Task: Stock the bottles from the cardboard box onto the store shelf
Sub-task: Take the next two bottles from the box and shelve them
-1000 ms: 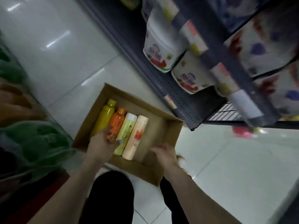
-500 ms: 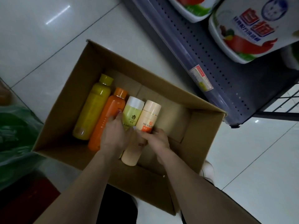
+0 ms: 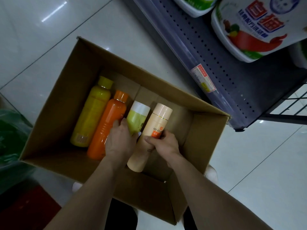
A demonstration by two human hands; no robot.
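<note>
An open cardboard box [image 3: 69, 90] sits on the tiled floor with several bottles lying side by side in it. From left: a yellow bottle [image 3: 92, 112], an orange bottle [image 3: 109, 120], a green bottle with a white cap [image 3: 137, 116] and a peach bottle [image 3: 157, 122]. My left hand [image 3: 120, 141] is wrapped around the green bottle's lower half, thumb against the orange bottle. My right hand [image 3: 163, 144] grips the peach bottle at its orange label. The dark store shelf [image 3: 216, 63] runs along the upper right.
Big white detergent tubs [image 3: 252, 30] stand on the bottom shelf, with a price tag [image 3: 203, 78] on its front rail. A green plastic bag [image 3: 11, 135] lies at the left, a dark red surface at the lower left. Pale floor tiles surround the box.
The view has dropped from the shelf toward the box. Both hands have gone from the box's near edge onto the green and peach bottles and closed on them.
</note>
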